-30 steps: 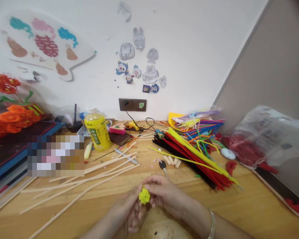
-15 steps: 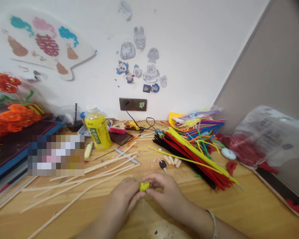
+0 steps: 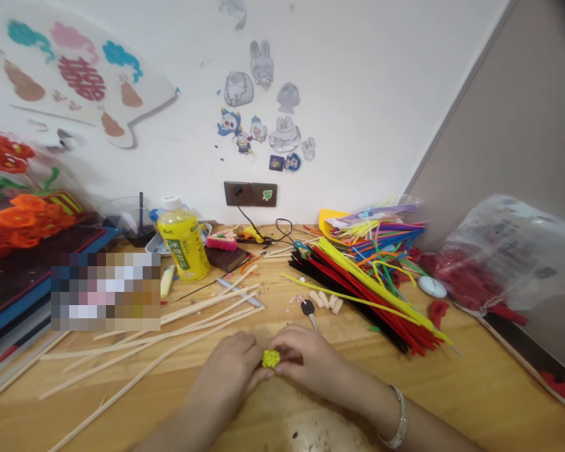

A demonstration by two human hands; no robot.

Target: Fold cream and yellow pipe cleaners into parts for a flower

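Between my two hands is a small yellow pipe-cleaner bundle (image 3: 271, 358), tightly curled and bumpy. My left hand (image 3: 233, 361) pinches it from the left, its fingers bent and partly hidden behind the knuckles. From the right, my right hand (image 3: 308, 356) grips it between thumb and fingertips; a silvery bracelet circles that wrist. Just beyond the hands lies a black-headed key (image 3: 307, 307). A few short pale wooden pieces (image 3: 327, 300) rest beside it. To the right, a thick bunch of yellow, red and black pipe cleaners (image 3: 367, 292) spreads across the wooden table.
Long pale wooden sticks (image 3: 169, 342) lie at the left. A yellow drink bottle (image 3: 183, 242) stands behind them. Further right are a white oval object (image 3: 432, 287) and a plastic bag (image 3: 513, 251) with red material. Orange fuzzy flowers (image 3: 28, 220) occupy the far left.
The view has tilted slightly. Both hands stay on the yellow bundle, which has turned a little and shows a rounder face; my right wrist is a little higher in view.
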